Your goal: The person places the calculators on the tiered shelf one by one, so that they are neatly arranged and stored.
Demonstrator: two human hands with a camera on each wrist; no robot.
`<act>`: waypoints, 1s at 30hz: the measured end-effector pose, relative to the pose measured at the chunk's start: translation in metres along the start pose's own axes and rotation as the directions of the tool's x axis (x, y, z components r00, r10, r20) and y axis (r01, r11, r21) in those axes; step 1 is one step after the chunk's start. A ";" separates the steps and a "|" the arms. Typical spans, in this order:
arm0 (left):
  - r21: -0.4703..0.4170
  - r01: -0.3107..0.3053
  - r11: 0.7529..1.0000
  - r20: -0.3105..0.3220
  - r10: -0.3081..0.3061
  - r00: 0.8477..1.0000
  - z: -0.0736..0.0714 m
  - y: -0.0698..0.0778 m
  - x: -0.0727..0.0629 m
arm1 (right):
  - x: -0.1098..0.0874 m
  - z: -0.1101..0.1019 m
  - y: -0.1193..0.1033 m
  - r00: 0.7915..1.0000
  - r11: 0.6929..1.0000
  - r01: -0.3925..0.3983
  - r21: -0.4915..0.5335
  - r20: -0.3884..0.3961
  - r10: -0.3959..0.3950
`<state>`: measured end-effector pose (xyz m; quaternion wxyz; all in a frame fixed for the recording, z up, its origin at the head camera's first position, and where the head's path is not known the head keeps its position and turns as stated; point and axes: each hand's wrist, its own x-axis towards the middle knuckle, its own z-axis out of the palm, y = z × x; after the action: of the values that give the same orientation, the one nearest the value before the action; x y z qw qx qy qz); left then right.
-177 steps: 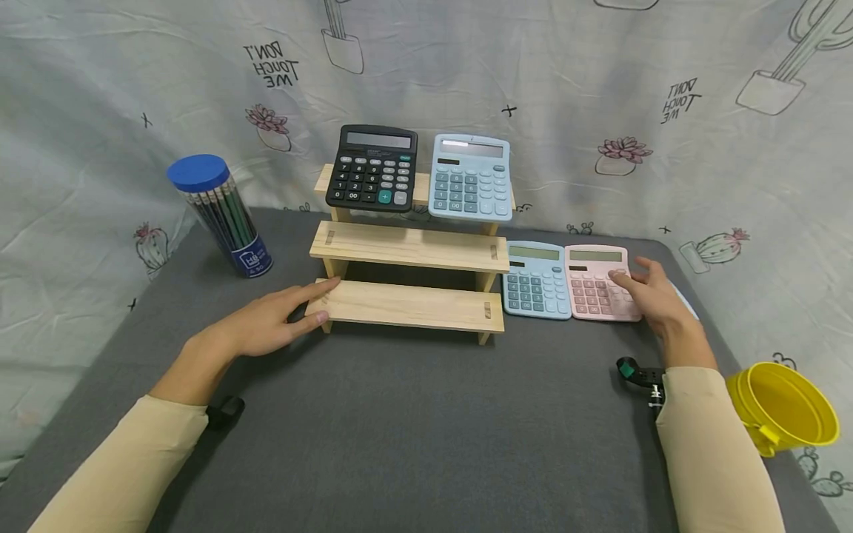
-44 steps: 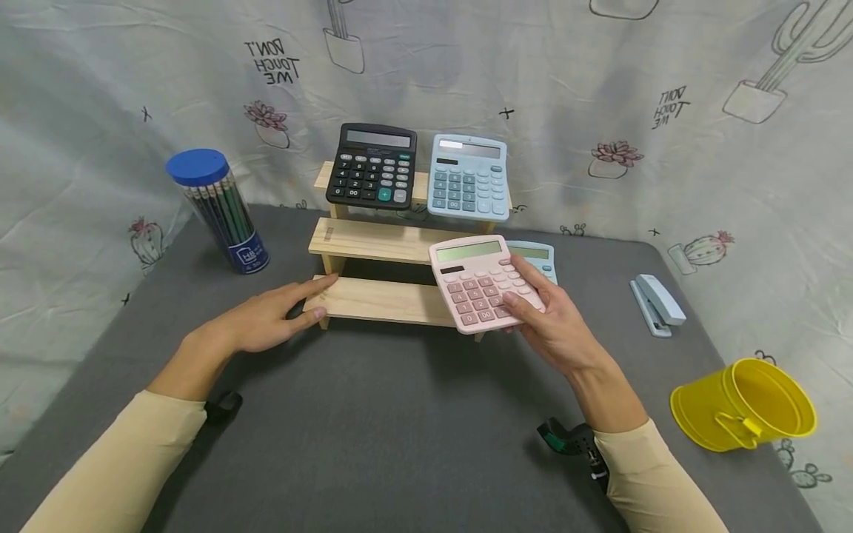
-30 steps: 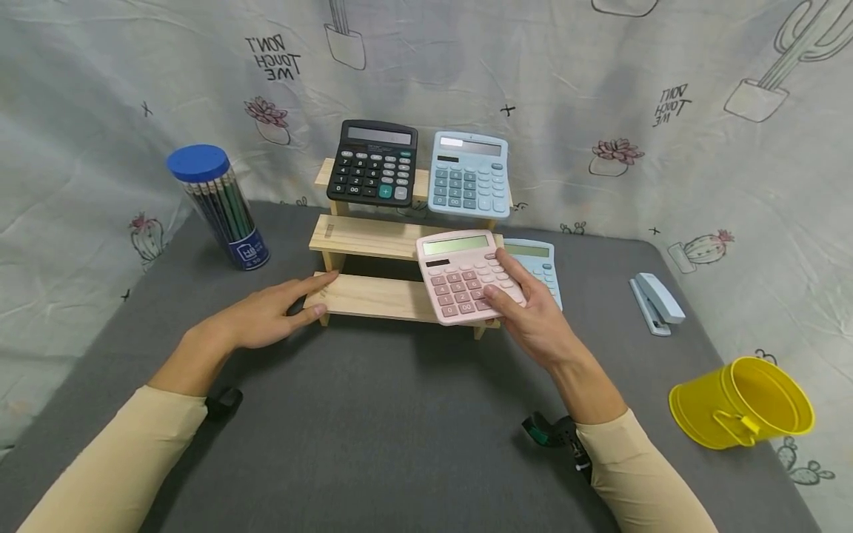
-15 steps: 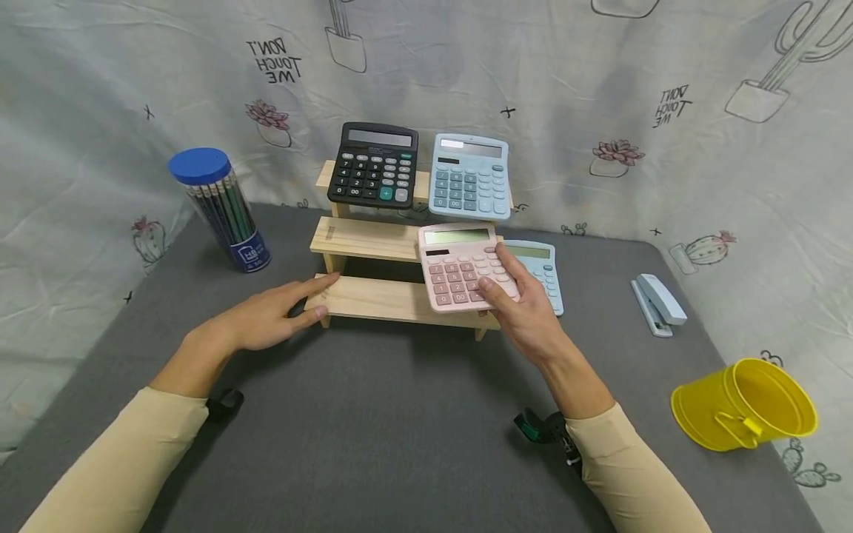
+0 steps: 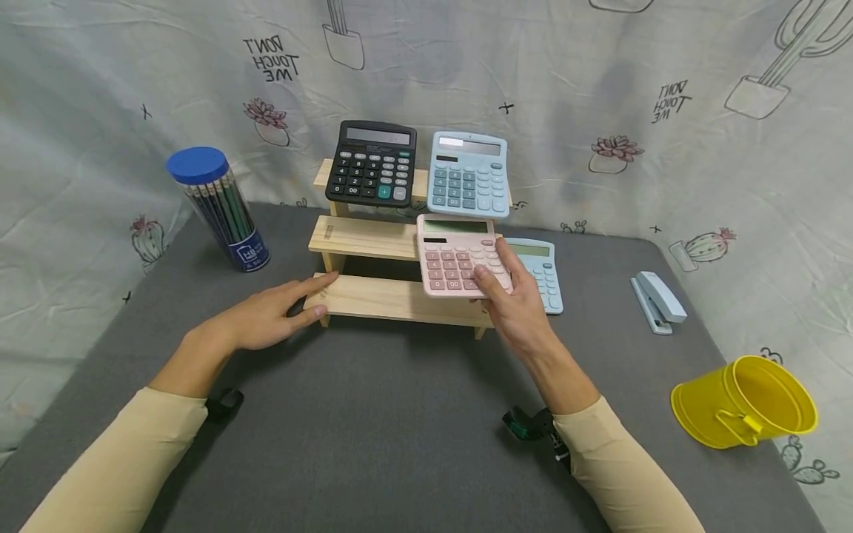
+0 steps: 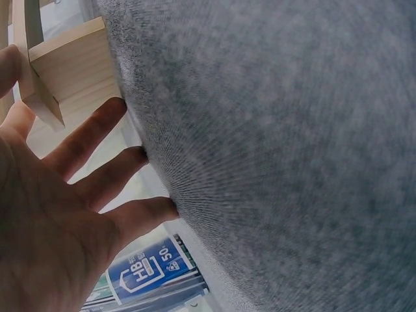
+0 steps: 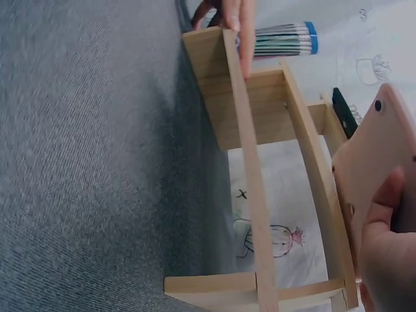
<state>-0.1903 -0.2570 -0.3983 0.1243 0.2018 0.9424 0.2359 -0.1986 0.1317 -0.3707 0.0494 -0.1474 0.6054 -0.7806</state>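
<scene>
Right hand grips tilted pink calculator at right half of tiered stand. Left hand, fingers spread, touches stand's left end.

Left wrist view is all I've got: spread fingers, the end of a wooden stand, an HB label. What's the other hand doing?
Observer: The right hand is gripping a pink calculator.
Operator: Copy. Anything on the top shelf?
Observer: Two calculators side by side: a black calculator and, to its right in the head view, a light blue calculator.
Operator: And the HB container, how's it topped? Cut off for me.
Observer: With a blue lid.
</scene>
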 end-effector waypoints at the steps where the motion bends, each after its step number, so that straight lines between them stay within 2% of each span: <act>1: 0.001 0.001 1.000 0.000 -0.001 1.000 0.000 0.000 0.000 | 0.001 0.001 0.001 1.000 0.999 0.000 -0.043 -0.019 0.000; 3: 0.002 0.003 1.000 0.001 -0.003 1.000 0.001 0.000 0.000 | 0.002 0.003 0.002 0.998 0.984 -0.003 -0.176 -0.060 -0.008; 5: 0.003 0.005 1.000 0.001 -0.005 1.000 0.001 -0.001 0.000 | 0.004 0.006 0.003 0.995 0.957 -0.004 -0.291 -0.100 -0.026; 8: 0.006 0.005 1.000 0.000 -0.005 1.000 0.001 0.000 0.000 | 0.006 0.009 0.004 0.990 0.938 -0.012 -0.346 -0.134 -0.037; 11: 0.011 0.005 1.000 0.000 -0.005 1.000 0.002 0.000 0.000 | 0.008 0.011 0.002 0.988 0.933 -0.041 -0.359 -0.155 -0.016; 13: 0.014 0.005 1.000 0.001 -0.005 1.000 0.002 0.000 0.000 | 0.009 0.011 0.001 0.990 0.930 -0.053 -0.365 -0.143 0.001; 18: 0.011 0.003 1.000 -0.001 -0.003 1.000 0.002 0.000 0.000 | 0.010 0.007 -0.001 0.997 0.896 -0.051 -0.442 -0.070 0.022; 22: 0.009 0.004 1.000 0.002 -0.004 1.000 0.001 0.000 0.002 | 0.011 0.004 -0.003 0.999 0.832 -0.035 -0.554 -0.035 0.019; 26: 0.015 0.018 1.000 0.008 -0.018 1.000 0.000 0.001 0.003 | 0.013 0.003 -0.005 1.000 0.755 -0.011 -0.656 -0.011 0.005; 30: 0.018 0.026 0.999 0.015 -0.027 1.000 -0.001 0.002 0.003 | 0.015 0.006 -0.006 1.000 0.703 -0.002 -0.711 -0.009 -0.006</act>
<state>-0.1929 -0.2546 -0.3969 0.1328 0.1921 0.9461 0.2243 -0.2111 0.1236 -0.3614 -0.0152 -0.1518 0.8595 -0.4878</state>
